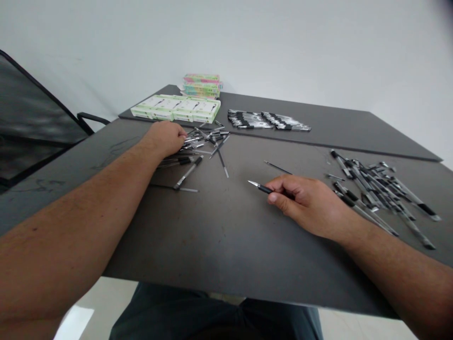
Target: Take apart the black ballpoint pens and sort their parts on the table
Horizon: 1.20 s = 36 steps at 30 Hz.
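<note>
From my remote feed, the right hand (304, 203) pinches a slim black-and-silver pen (262, 188) between thumb and fingers, its tip pointing left over the dark grey tabletop (226, 250). The curled left hand (164, 139) rests against a loose heap of black-and-silver pens (201, 146) (from here, I cannot tell whether it grips one). A second scattered heap of pens (375, 189) lies just beside the right hand, while tidy rows of pens (269, 120) and white-and-green rectangular boxes (175, 108) sit farther back.
</note>
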Each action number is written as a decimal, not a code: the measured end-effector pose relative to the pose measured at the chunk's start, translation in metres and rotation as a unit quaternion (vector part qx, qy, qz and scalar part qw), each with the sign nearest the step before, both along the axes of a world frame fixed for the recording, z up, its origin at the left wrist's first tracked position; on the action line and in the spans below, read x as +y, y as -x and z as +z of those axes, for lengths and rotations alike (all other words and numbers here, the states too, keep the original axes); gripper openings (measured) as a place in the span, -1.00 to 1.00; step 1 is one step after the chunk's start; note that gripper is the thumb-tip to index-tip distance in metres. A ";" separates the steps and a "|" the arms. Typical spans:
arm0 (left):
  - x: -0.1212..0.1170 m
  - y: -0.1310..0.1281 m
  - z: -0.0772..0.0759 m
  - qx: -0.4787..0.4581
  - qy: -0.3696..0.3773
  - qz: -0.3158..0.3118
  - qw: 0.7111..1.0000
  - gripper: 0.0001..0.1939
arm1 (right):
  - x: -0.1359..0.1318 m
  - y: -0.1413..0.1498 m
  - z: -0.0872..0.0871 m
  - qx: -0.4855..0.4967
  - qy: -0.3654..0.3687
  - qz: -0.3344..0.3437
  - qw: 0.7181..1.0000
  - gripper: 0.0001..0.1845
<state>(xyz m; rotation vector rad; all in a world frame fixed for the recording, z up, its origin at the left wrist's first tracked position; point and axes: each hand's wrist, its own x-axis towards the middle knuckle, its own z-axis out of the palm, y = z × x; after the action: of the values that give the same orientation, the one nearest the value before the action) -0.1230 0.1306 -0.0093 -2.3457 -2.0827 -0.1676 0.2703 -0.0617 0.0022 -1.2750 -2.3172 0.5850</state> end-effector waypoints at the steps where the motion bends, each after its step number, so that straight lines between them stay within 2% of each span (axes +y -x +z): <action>1: 0.000 0.000 0.000 -0.003 0.000 0.004 1.000 -0.62 | 0.000 0.000 0.000 -0.001 0.002 0.001 1.000 -0.79; 12: 0.002 0.005 -0.004 -0.046 -0.004 -0.006 0.999 -0.72 | 0.000 0.000 -0.001 -0.004 -0.002 0.005 1.000 -0.80; 17: 0.001 0.006 -0.007 -0.076 -0.045 -0.008 0.996 -0.63 | 0.000 0.000 0.002 -0.005 0.002 0.008 1.000 -0.81; 20: -0.008 0.002 0.000 -0.093 -0.086 0.010 0.992 -0.62 | 0.000 0.000 0.002 -0.001 -0.001 0.007 1.000 -0.80; 23: -0.024 -0.009 0.014 -0.106 -0.120 0.003 0.987 -0.57 | 0.000 0.000 0.002 0.002 -0.005 0.008 1.000 -0.81; 25: -0.037 -0.023 0.021 -0.120 -0.134 -0.024 0.983 -0.59 | 0.000 0.000 0.001 0.002 -0.009 0.001 1.000 -0.81; 27: -0.052 -0.042 0.024 -0.171 -0.137 -0.081 0.972 -0.66 | 0.000 0.000 0.000 0.004 -0.021 -0.011 1.000 -0.80; 31: -0.086 -0.083 0.017 -0.293 -0.078 -0.203 0.931 -0.72 | 0.001 -0.002 -0.001 0.016 -0.070 -0.028 0.997 -0.74; 33: -0.102 -0.099 0.014 -0.301 -0.053 -0.251 0.918 -0.75 | 0.002 -0.003 -0.001 0.018 -0.088 -0.037 0.995 -0.71; 36: -0.117 -0.110 0.013 -0.306 -0.023 -0.290 0.907 -0.76 | 0.003 -0.004 -0.001 0.016 -0.111 -0.054 0.992 -0.71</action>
<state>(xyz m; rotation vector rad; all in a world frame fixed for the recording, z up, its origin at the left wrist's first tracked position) -0.0131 0.0136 0.0038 -3.0871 -1.3875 -1.0566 0.2746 -0.0592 0.0016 -1.2659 -2.2006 0.3008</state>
